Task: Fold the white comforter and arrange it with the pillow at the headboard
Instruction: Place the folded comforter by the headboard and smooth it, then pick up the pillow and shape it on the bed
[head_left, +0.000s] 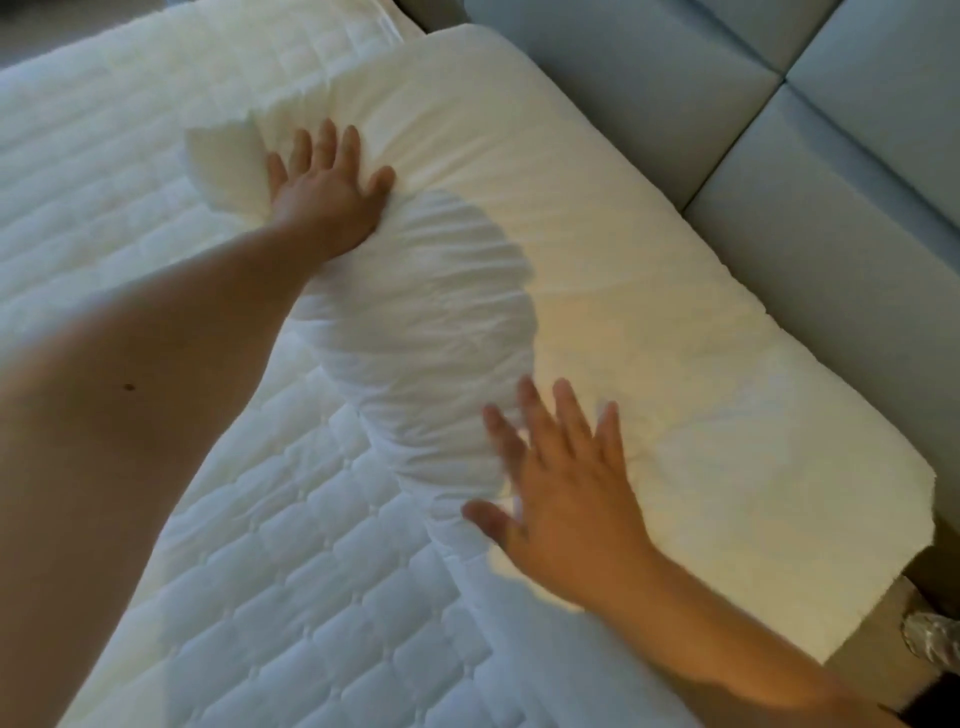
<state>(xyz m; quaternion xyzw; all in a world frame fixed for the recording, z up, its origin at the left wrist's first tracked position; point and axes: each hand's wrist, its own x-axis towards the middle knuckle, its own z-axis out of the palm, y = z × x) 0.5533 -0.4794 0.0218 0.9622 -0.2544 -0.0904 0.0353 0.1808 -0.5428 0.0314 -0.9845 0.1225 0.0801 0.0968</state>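
Note:
A long white bundle, the folded comforter (597, 270), lies along the padded headboard (810, 171). Its near side bulges in wrinkled folds. A white corner of cloth (218, 166) sticks out at the bundle's left end; I cannot tell if it is the pillow or part of the comforter. My left hand (327, 192) presses flat on the bundle's left part, fingers spread, beside that corner. My right hand (561, 488) lies flat and slightly blurred on the bundle's near right part, fingers apart. Neither hand grips the cloth.
The quilted white mattress (291, 571) fills the left and near side. The grey-blue headboard panels run along the right. The bundle's right end reaches the bed's edge, where a brown floor strip and a shiny object (930, 644) show.

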